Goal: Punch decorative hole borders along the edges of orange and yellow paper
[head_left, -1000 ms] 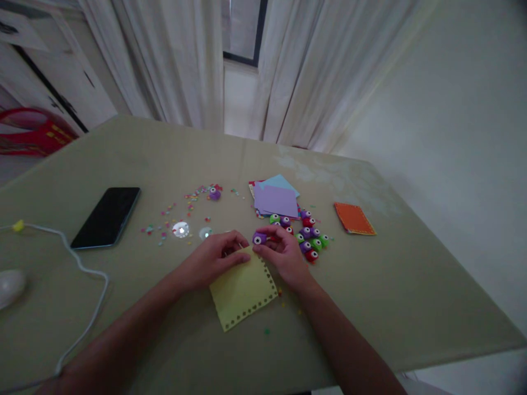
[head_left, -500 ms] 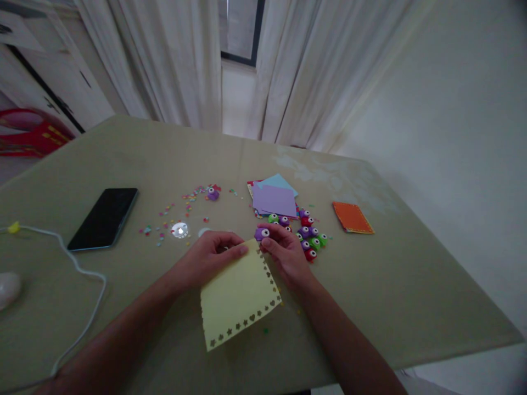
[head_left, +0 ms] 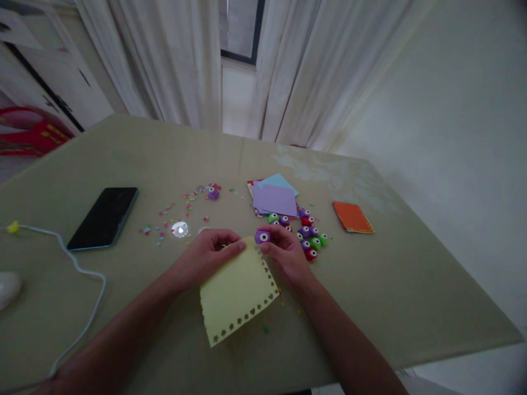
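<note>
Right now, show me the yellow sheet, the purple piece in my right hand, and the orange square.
Yellow sheet (head_left: 237,292), head view, its plain middle.
Purple piece (head_left: 263,237), head view, its white disc.
Orange square (head_left: 353,217), head view, its upper face.

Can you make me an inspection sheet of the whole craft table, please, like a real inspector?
Surface: greenish table, pale patches near the far edge.
Job's things: yellow paper, star and heart holes along two edges; purple punch at its upper corner.
Clutter: confetti, dark-screened device, paper stack, colourful punches, orange square.
Hands: left hand pinches the paper; right hand holds the purple punch.
Cables: white cord, curving along the left side.
Surroundings: white curtains, pale wall.
</note>
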`<state>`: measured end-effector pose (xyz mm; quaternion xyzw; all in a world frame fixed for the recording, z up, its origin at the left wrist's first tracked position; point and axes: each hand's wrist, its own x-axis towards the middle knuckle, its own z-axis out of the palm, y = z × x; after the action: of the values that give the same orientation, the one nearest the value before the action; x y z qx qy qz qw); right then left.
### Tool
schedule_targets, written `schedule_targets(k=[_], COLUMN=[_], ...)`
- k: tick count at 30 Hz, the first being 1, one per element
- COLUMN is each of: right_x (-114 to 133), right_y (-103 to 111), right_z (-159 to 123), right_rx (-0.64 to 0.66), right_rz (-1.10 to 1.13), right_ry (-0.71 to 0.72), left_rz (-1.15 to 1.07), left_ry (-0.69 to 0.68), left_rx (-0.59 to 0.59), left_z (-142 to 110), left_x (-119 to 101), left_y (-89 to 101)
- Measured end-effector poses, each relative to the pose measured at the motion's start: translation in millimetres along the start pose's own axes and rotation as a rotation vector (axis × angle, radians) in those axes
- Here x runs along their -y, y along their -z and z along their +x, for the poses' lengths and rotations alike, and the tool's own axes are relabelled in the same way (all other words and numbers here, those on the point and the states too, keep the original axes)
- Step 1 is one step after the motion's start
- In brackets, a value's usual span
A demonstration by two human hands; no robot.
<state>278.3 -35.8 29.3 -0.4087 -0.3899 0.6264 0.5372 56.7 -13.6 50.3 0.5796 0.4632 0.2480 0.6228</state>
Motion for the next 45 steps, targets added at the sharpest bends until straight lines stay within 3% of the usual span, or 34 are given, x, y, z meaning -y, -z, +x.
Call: schedule_targets(k=[14,19,24,33,36,40,45], right_x=[6,8,7,1,3,9,7], right_y=[-1,0,1,1,2,2,5], right_z=[-1,-1,0,0,-1,-3,-2], right_rx=[0.126,0.159,0.151,0.138,0.143,0.173,0.265], right_rz=[-0.155,-0.28,-0.328,-0.344,-0.443,-0.733,-1.003], right_ry=[-0.034,-0.068,-0.068,-0.048,0.001,0.201,0.314], left_rz=[-0.011,0.091,0.28,0.335,0.33,0.374,0.665], left_ry=[0.033,-0.072,-0.181,-0.212,-0.216,-0.211,-0.339], left_rx=[0.01,0.071,0.039,0.038,0.044,0.061,-0.006], left_z=[2,8,12,13,13,15,16], left_x=[1,12,14,9,11,13,22], left_y=[2.9,7.2,9.3,9.3,10.9,13.3,11.0])
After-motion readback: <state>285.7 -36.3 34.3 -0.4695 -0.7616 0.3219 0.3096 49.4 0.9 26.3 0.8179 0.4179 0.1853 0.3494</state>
